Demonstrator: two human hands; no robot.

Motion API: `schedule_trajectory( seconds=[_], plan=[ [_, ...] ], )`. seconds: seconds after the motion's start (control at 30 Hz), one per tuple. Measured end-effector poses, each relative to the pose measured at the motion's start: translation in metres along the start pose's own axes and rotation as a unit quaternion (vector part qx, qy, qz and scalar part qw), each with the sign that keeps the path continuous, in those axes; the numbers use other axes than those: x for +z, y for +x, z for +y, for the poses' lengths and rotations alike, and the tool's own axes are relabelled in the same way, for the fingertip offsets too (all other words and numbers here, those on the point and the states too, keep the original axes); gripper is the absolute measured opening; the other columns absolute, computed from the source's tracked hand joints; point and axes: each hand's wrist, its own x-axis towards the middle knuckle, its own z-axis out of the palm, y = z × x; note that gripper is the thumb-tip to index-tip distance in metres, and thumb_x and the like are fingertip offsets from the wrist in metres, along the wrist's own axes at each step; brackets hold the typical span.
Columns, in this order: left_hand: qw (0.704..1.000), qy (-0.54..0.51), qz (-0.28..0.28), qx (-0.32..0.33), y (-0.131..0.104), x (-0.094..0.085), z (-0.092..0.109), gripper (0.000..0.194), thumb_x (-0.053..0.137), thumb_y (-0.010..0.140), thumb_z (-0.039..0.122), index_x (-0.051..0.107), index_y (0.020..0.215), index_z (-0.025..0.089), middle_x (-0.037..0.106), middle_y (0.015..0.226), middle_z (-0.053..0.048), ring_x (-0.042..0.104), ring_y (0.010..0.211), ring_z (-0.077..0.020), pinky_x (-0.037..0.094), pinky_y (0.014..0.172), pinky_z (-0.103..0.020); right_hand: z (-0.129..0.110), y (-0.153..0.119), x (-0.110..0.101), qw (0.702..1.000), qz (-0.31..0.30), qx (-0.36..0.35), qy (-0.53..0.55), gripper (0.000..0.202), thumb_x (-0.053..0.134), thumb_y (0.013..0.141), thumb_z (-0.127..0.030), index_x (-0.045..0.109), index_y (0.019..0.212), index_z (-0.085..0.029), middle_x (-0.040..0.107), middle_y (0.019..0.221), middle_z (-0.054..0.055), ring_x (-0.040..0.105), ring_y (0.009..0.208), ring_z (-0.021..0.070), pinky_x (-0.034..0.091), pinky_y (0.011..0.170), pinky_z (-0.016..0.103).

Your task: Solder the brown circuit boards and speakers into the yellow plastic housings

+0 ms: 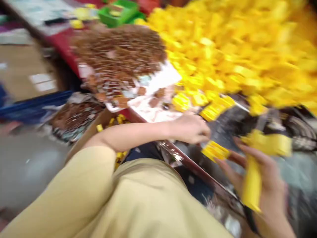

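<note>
The left hand (192, 129) is pinching a small yellow piece (215, 150) at the surface (230, 122) edge while the right hand (260, 178) is gripping a yellow stack (251, 185), the big yellow heap (235, 49) seemingly leaving most pieces unhandled.

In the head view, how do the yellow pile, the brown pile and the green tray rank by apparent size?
1. Yellow pile, largest.
2. Brown pile.
3. Green tray, smallest, though it lies farthest from the camera and is partly cut off, so its true size is unsure.
</note>
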Motion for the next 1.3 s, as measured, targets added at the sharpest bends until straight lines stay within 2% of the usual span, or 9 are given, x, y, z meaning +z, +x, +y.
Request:
schedule_trajectory(
  seconds=[0.07, 0.17, 0.37, 0.57, 0.67, 0.87, 1.03, 1.17, 1.3],
  plan=[
    [0.998, 0.026, 0.038, 0.032, 0.007, 0.008, -0.014, 0.021, 0.061, 0.091, 0.033, 0.079, 0.091, 0.021, 0.075, 0.109, -0.011, 0.062, 0.114, -0.0305, 0.041, 0.105, -0.049, 0.012, -0.024, -0.001, 0.999, -0.008, 0.025, -0.026, 0.043, 0.073, 0.088, -0.034, 0.055, 0.126, -0.023, 0.067, 0.116, 0.008, 0.069, 0.083, 0.0175, 0.061, 0.069, 0.029],
    [0.994, -0.024, 0.059, 0.085, 0.017, 0.015, -0.022, 0.016, 0.062, 0.09, 0.024, 0.077, 0.085, 0.02, 0.074, 0.114, -0.008, 0.064, 0.113, -0.0246, 0.044, 0.103, -0.042, 0.027, -0.042, 0.005, 0.997, -0.022, 0.066, -0.022, 0.048, 0.075, 0.087, -0.033, 0.051, 0.128, -0.027, 0.067, 0.123, 0.008, 0.07, 0.104, 0.0232, 0.062, 0.082, 0.033],
    [0.991, -0.137, 0.003, -0.002, 0.035, 0.015, -0.009, 0.023, 0.055, 0.091, 0.025, 0.077, 0.088, 0.017, 0.078, 0.082, -0.003, 0.069, 0.074, -0.0141, 0.049, 0.071, -0.024, 0.029, -0.049, 0.007, 0.997, -0.021, 0.073, 0.023, 0.048, 0.072, 0.089, -0.032, 0.048, 0.129, -0.025, 0.067, 0.125, 0.01, 0.067, 0.112, 0.0218, 0.06, 0.088, 0.031],
    [0.991, -0.055, -0.119, 0.038, 0.053, -0.001, -0.008, 0.016, 0.062, 0.082, 0.02, 0.077, 0.087, 0.021, 0.073, 0.067, 0.004, 0.063, 0.059, -0.0095, 0.041, 0.059, -0.02, 0.036, -0.041, -0.008, 0.994, -0.087, 0.051, 0.05, 0.046, 0.066, 0.094, -0.036, 0.046, 0.135, -0.026, 0.066, 0.126, 0.007, 0.068, 0.11, 0.0191, 0.059, 0.089, 0.029],
    [0.992, -0.054, -0.118, -0.002, 0.052, -0.001, -0.006, 0.013, 0.063, 0.082, 0.018, 0.075, 0.087, 0.018, 0.073, 0.069, 0.004, 0.062, 0.059, -0.0083, 0.04, 0.059, -0.019, 0.044, -0.036, -0.018, 0.993, -0.099, 0.045, 0.04, 0.047, 0.062, 0.096, -0.041, 0.044, 0.137, -0.026, 0.064, 0.129, 0.007, 0.066, 0.114, 0.0194, 0.057, 0.093, 0.029],
    [0.995, -0.072, -0.061, -0.005, 0.046, 0.007, -0.009, 0.012, 0.065, 0.085, 0.019, 0.077, 0.089, 0.018, 0.076, 0.077, 0.001, 0.067, 0.077, -0.0138, 0.043, 0.074, -0.024, 0.032, -0.033, 0.0, 0.992, 0.014, 0.068, -0.103, 0.061, 0.071, 0.082, -0.061, 0.052, 0.125, -0.023, 0.066, 0.101, 0.01, 0.063, 0.094, 0.0296, 0.049, 0.086, 0.046],
    [0.996, -0.084, -0.042, -0.003, 0.042, 0.008, -0.01, 0.012, 0.063, 0.087, 0.019, 0.075, 0.085, 0.018, 0.075, 0.074, 0.001, 0.065, 0.075, -0.0148, 0.044, 0.078, -0.028, 0.029, -0.031, 0.016, 0.994, -0.002, 0.047, -0.102, 0.035, 0.063, 0.095, -0.034, 0.05, 0.125, -0.02, 0.067, 0.098, 0.008, 0.063, 0.086, 0.0234, 0.051, 0.076, 0.037],
    [0.997, -0.044, -0.055, -0.03, 0.042, 0.007, -0.006, 0.008, 0.068, 0.083, 0.018, 0.075, 0.084, 0.018, 0.077, 0.076, 0.001, 0.068, 0.08, -0.0174, 0.044, 0.083, -0.031, 0.033, -0.03, -0.006, 0.999, -0.041, 0.001, -0.035, 0.038, 0.062, 0.096, -0.041, 0.051, 0.125, -0.022, 0.069, 0.111, 0.008, 0.067, 0.102, 0.0215, 0.056, 0.09, 0.036],
    [0.997, -0.03, -0.055, -0.045, 0.044, 0.009, -0.001, 0.008, 0.067, 0.081, 0.017, 0.075, 0.08, 0.018, 0.076, 0.074, 0.002, 0.068, 0.076, -0.0161, 0.044, 0.083, -0.031, 0.018, -0.04, -0.046, 0.995, 0.063, 0.069, -0.02, 0.035, 0.077, 0.086, -0.025, 0.061, 0.117, -0.029, 0.073, 0.093, -0.001, 0.071, 0.079, 0.016, 0.058, 0.076, 0.028]
  ],
)
